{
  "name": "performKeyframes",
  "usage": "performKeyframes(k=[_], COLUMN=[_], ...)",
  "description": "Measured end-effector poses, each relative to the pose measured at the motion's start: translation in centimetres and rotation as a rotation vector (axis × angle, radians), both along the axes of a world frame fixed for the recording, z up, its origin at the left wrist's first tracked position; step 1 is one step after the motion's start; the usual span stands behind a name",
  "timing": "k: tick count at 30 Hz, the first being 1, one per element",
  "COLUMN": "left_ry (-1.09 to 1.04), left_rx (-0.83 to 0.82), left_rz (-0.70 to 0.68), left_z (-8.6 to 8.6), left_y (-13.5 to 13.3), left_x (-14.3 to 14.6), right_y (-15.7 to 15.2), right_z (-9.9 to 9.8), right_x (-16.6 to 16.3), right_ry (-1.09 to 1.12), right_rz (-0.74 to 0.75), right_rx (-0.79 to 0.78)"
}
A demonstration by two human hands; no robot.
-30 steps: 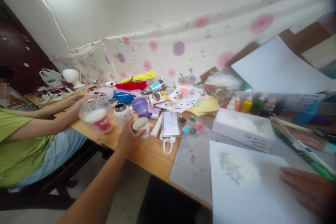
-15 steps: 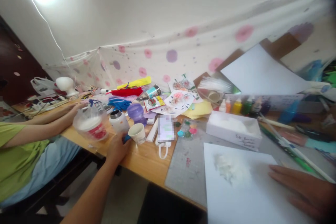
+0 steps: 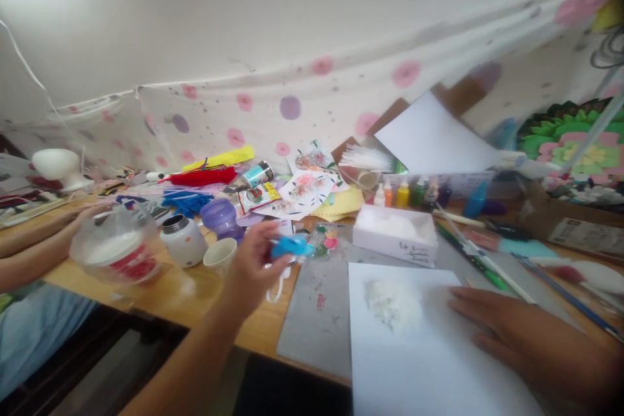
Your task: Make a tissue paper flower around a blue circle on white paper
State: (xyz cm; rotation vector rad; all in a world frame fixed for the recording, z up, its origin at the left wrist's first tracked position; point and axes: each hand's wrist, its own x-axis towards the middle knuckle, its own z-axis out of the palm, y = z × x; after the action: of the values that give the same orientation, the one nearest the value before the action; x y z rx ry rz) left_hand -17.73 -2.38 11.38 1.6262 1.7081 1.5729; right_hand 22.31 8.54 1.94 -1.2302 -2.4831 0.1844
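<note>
The left hand (image 3: pixel 253 266) clamps a bright blue, crumpled-looking bundle (image 3: pixel 291 246) between its fingers. The right hand (image 3: pixel 517 331), fingers slightly apart, rests on white paper (image 3: pixel 404 374).

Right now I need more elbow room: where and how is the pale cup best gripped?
I'd take the pale cup by its outer wall below the rim, coming from the near side: it stands upright, round-walled, with the white bottle close on its left.

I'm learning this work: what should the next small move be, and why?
Probably carry the blue piece toward the paper: the left hand holds it off to one side, while the right hand lies over the paper, beside the white heap.
</note>
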Motion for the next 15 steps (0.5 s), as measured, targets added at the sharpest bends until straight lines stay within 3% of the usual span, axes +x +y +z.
performKeyframes(k=[1, 3, 5, 8, 11, 15], left_ry=[-0.049, -0.083, -0.010, 0.107, 0.089, -0.065], left_rx=[-0.084, -0.205, -0.286, -0.328, -0.324, -0.351], left_rz=[-0.141, -0.340, -0.470, -0.620, -0.712, -0.735], left_z=[-0.2, -0.7, -1.2, -1.8, -2.3, -3.6], left_y=[1.3, 3.6, 5.6, 7.8, 9.0, 9.4], left_x=[1.9, 5.5, 8.6, 12.0, 14.0, 14.7], right_y=[-0.3, -1.1, -2.0, -2.7, -2.6, -2.2], right_z=[1.0, 3.2, 5.5, 7.8, 8.3, 7.8], right_x=[-0.4, -1.8, -3.6, -6.2, -7.5, -7.3], right_ry=[-0.052, 0.022, 0.205, 0.487, 0.675, 0.739], right_rz=[0.079, 0.060, 0.061, 0.058, -0.025, -0.200], right_rx=[-0.061, -0.045, -0.073, -0.248, -0.350, -0.393])
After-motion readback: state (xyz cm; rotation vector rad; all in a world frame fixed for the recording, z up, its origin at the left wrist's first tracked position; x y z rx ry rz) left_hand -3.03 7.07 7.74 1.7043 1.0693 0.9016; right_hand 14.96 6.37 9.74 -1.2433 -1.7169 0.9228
